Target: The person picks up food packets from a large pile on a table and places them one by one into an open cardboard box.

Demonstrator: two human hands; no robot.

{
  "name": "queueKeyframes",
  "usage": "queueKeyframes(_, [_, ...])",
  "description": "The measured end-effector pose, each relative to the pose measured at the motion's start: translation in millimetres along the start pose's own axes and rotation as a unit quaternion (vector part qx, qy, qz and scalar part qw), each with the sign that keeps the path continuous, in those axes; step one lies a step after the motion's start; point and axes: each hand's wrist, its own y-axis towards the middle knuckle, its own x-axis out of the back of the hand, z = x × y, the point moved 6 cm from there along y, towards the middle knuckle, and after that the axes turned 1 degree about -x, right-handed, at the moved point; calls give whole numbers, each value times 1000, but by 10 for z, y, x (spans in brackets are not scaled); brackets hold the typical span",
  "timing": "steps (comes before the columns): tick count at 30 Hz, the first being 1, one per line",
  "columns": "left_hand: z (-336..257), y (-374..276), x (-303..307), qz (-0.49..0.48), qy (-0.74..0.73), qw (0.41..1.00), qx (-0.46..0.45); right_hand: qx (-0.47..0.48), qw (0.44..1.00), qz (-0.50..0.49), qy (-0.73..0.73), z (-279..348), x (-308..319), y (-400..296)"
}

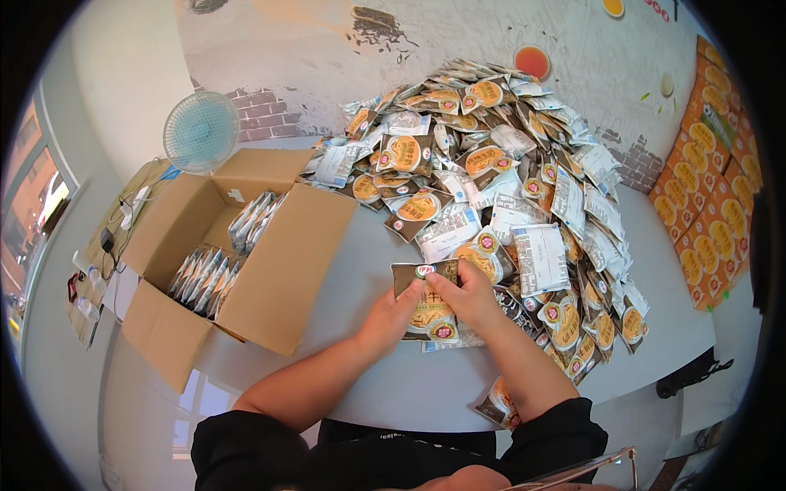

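Note:
Both hands grip one brown milk pouch with a picture of a bowl and printed writing on its front. My left hand holds the pouch by its left side, thumb on top. My right hand has its upper right corner, thumb also on the front. Beyond the hands a large heap of similar pouches covers the table, some face up, others showing white printed backs. To the left stands an opened cardboard box, its flaps spread. Inside it are two groups of pouches standing on edge in rows.
A round mesh-covered fan stands behind the box. Left of it, cables and a power strip lie on a side surface with plastic bottles. Orange printed cartons are stacked at the right. One loose pouch lies by the grey table's front edge.

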Motion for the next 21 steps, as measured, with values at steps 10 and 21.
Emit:
queueKeyframes(10, [-92,-143,-92,38,237,964,-116,-68,981,17,181,-274,-3,24])
queueKeyframes(21, [-153,-171,-47,64,210,966,-136,-26,996,45,72,-75,-8,-88])
